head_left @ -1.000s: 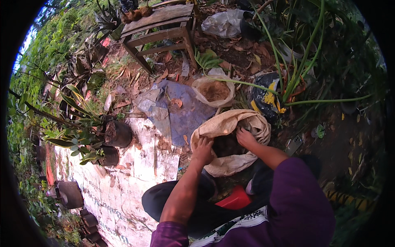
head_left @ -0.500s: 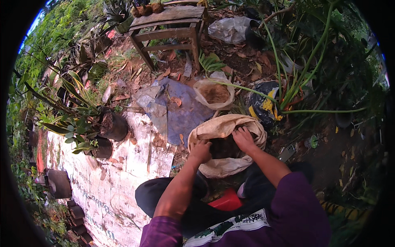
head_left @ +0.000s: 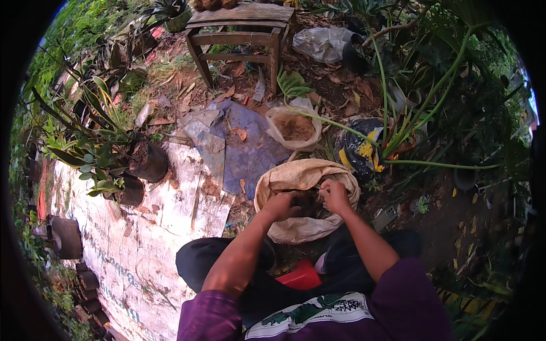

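Observation:
A pale woven sack (head_left: 307, 228) stands between my knees, its rim rolled outward around dark, shadowed contents (head_left: 310, 203) that look like soil. My left hand (head_left: 281, 206) reaches over the left rim, fingers bent together above the contents; their tips are partly hidden. Inside the right part of the opening, my right hand (head_left: 335, 196) is closed in a pinch. Whatever either hand grips is too small or too dark to make out.
Beyond the sack sits a pale bag of brown fibre (head_left: 296, 127); a blue-grey sheet (head_left: 250, 153) lies left of it. Potted plants (head_left: 147, 160) border a white printed tarp (head_left: 165, 227). A wooden stool (head_left: 236, 38) stands farther back. A red object (head_left: 300, 277) is between my legs.
My left hand has moved from the sack's left rim inward over the contents. My right hand has drawn its fingers into a pinch. The view has shifted slightly.

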The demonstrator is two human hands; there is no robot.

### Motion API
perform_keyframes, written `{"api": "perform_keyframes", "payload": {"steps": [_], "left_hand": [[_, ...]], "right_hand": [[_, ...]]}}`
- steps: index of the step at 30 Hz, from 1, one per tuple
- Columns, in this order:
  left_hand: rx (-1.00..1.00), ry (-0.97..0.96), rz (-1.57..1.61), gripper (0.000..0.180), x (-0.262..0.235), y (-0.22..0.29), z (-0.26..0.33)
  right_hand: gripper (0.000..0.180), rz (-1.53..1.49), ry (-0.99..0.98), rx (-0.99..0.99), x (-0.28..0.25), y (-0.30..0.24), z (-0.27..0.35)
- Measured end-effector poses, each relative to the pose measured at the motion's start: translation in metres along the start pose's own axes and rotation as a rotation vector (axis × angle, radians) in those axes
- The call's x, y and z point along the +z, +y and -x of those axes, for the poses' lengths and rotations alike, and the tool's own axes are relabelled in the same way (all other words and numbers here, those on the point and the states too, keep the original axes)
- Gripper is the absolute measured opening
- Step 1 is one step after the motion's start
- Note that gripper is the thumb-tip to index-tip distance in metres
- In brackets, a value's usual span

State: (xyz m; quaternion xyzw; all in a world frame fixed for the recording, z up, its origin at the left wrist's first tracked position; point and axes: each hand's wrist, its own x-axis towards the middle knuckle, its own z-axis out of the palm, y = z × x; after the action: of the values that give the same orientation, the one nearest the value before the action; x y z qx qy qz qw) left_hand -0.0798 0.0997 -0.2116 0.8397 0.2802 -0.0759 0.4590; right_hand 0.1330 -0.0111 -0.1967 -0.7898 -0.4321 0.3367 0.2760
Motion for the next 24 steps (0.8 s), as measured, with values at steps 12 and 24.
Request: {"api": "perform_keyframes", "payload": {"steps": [12,24], "left_hand": [[-0.012,0.115,0.440,0.023,-0.009,0.016,-0.004],[-0.059,0.137,0.006,0.028,-0.006,0.009,-0.005]], "right_hand": [[0.045,-0.856,-0.222,0.300,0.006,-0.032,0.028],[0.064,0.176,0.169,-0.060,0.007,-0.007,0.016]]}}
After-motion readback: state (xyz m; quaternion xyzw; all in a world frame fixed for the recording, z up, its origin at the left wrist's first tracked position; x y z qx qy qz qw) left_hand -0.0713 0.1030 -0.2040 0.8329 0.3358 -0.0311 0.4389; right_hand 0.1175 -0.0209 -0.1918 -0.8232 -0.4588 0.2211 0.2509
